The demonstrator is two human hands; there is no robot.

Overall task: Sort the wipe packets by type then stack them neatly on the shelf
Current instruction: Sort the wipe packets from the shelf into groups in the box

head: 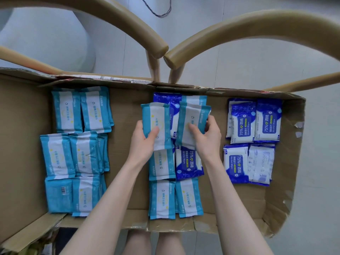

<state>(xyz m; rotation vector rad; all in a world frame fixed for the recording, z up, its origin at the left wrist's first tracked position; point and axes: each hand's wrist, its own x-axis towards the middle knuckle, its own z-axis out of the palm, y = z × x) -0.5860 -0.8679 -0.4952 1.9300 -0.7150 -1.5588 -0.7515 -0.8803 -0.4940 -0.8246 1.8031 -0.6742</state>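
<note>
My left hand (145,142) grips a light-blue wipe packet (156,116) above the middle pile. My right hand (207,137) grips another light-blue packet (193,118) beside it. Under both hands lies a mixed pile (187,162) of light-blue and dark-blue alcohol wipe packets. Several light-blue packets (77,150) lie in sorted rows on the left. Several dark-blue alcohol wipe packets (252,140) lie grouped on the right. Everything rests on flattened cardboard (127,144).
Two wooden chair backs (165,50) curve behind the cardboard's far edge. The cardboard's right edge (292,162) is torn. A dark cable (160,10) lies on the pale floor at the back. My knees show under the near edge.
</note>
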